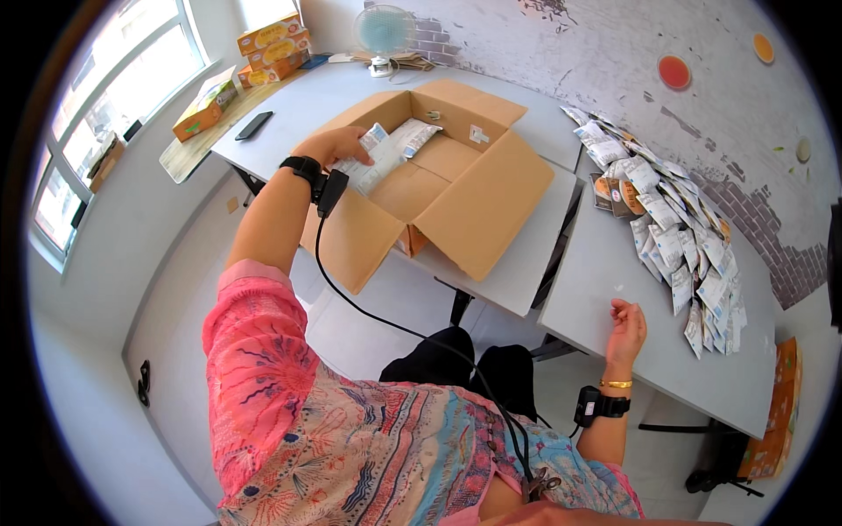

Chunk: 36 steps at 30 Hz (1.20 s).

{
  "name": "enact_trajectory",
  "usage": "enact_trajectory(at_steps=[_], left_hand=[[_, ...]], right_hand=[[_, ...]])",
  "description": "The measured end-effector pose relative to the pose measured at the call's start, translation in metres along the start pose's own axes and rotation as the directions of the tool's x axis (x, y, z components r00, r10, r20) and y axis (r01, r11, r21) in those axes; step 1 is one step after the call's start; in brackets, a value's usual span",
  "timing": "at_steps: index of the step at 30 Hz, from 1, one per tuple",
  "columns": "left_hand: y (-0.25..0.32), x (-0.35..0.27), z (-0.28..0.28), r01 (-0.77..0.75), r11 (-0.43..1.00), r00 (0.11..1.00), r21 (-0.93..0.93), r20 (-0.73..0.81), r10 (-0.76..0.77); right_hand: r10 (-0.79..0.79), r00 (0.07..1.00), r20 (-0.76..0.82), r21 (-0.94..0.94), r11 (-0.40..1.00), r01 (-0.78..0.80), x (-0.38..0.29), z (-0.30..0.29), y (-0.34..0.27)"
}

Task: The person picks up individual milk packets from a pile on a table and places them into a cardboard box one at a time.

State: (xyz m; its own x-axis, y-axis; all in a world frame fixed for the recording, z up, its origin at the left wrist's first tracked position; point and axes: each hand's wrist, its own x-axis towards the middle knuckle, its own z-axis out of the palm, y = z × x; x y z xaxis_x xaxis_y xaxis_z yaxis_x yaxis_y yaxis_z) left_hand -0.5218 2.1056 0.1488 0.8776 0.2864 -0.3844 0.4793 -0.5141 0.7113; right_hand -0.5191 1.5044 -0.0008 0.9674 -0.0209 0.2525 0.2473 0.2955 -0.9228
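Over the left side of an open cardboard box (441, 164) is my left hand (339, 146), its fingers wrapped on a white printed pouch (373, 167). Another white pouch (421, 135) lies inside the box by its back corner, and much of the box floor shows bare cardboard. My right hand (626, 329) hovers at the near edge of the right-hand table (592, 276), fingers loosely curled, with nothing in it. A heap of white pouches (668, 240) spreads along that table beyond it. Several brown-and-orange packets (618, 195) lie at the heap's left side.
A phone (254, 125) rests on the left table (289, 98), with a small fan (383, 36) at its back. Orange cartons (273, 49) are stacked near the window. A gap separates the two tables. Black cables (395, 322) run from wrist devices across my body.
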Motion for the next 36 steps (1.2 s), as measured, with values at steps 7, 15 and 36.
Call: enact_trajectory(at_steps=[7,15,36], left_hand=[[-0.023,0.019,0.001,0.032,0.998,0.996,-0.055,0.080,-0.027],[-0.034,0.033,-0.003,0.019,0.993,0.995,0.117,0.090,-0.029],[-0.045,0.050,0.005,-0.330,0.829,0.890,0.452,-0.144,0.433]], right_hand=[[-0.005,1.000,0.021,-0.044,0.999,0.006,-0.001,0.004,-0.002],[0.010,1.000,0.010,-0.037,0.999,-0.010,-0.001,0.007,-0.003],[0.022,1.000,0.017,-0.139,0.990,-0.020,-0.001,0.008,-0.007]])
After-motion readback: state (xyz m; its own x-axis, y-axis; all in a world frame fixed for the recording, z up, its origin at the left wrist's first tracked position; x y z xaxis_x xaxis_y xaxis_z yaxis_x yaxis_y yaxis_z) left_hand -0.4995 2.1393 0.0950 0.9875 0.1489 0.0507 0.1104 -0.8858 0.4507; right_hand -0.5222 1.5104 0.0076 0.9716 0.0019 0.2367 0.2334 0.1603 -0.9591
